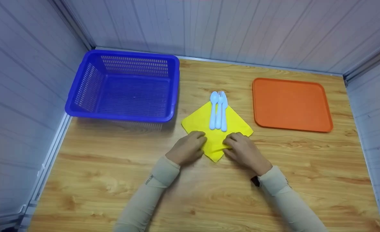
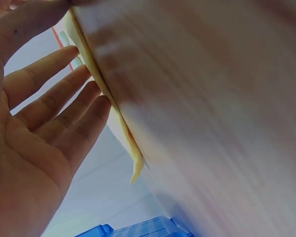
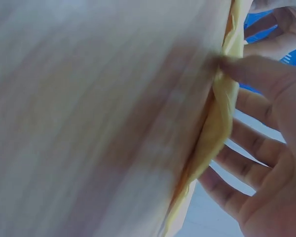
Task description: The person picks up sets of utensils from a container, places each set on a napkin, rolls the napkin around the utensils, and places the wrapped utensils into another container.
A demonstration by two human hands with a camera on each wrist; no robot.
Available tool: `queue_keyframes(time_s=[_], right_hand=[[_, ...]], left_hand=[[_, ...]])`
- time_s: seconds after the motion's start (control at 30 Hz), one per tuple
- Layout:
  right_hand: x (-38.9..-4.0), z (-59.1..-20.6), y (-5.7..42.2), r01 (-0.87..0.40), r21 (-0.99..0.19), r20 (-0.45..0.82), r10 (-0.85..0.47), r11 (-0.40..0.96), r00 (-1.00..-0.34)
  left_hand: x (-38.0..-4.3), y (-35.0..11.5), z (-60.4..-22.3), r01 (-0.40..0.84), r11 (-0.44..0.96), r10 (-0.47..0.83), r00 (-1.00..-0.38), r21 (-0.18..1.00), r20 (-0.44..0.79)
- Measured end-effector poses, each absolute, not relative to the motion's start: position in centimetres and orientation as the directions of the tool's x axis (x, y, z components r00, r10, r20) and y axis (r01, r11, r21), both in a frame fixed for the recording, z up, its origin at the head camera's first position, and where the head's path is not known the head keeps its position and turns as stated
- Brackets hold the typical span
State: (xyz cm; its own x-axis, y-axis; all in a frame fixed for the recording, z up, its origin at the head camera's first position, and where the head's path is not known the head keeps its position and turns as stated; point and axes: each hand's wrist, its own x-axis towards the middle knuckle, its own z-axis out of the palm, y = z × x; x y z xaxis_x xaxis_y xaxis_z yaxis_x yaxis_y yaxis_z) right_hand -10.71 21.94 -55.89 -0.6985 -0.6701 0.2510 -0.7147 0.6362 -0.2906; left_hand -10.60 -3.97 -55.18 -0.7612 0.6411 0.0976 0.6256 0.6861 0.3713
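Observation:
A yellow cloth napkin (image 1: 196, 120) lies spread with one corner toward me in the head view. On its far half sit a light blue plastic spoon (image 1: 213, 109), fork (image 1: 219, 111) and knife (image 1: 224, 112), side by side. My left hand (image 1: 190, 146) touches the napkin's near left edge; in the left wrist view its fingers (image 2: 59, 94) are spread, tips against the cloth. At the near right edge, my right hand (image 1: 241, 148) rests its fingertips on the napkin, thumb by the edge. The cloth is wrinkled there, as the right wrist view also shows (image 3: 219, 118).
A blue plastic basket (image 1: 135, 117) stands at the back left, near the wall. To the right of the napkin lies an orange tray (image 1: 291, 103). Pale panel walls (image 1: 209, 29) border the wooden tabletop (image 1: 106, 180) at the back and both sides.

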Motion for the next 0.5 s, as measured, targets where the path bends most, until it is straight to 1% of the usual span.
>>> queue_keyframes(time_s=[0.17,0.3,0.43,0.5], right_hand=[[-10.9,-55.8,21.8,-0.673,-0.337,0.259,-0.622,0.659,-0.739],[-11.2,-55.4,21.9,-0.636,-0.39,0.267,-0.579,0.666,-0.77],[-11.6,-55.3,22.1,-0.634,-0.424,0.289,-0.568,0.646,-0.771],[-11.7,-55.3,22.2,-0.637,-0.444,0.288,-0.573,0.63,-0.767]], left_hand=[[-11.0,-4.1,-54.8,0.632,0.68,0.647,-0.756,0.372,0.099],[-11.6,-4.1,-54.6,0.626,0.697,0.635,-0.765,0.349,0.103],[-12.5,-4.3,-54.5,0.606,0.724,0.593,-0.791,0.329,0.152],[-12.9,-4.5,-54.4,0.59,0.737,0.574,-0.804,0.329,0.158]])
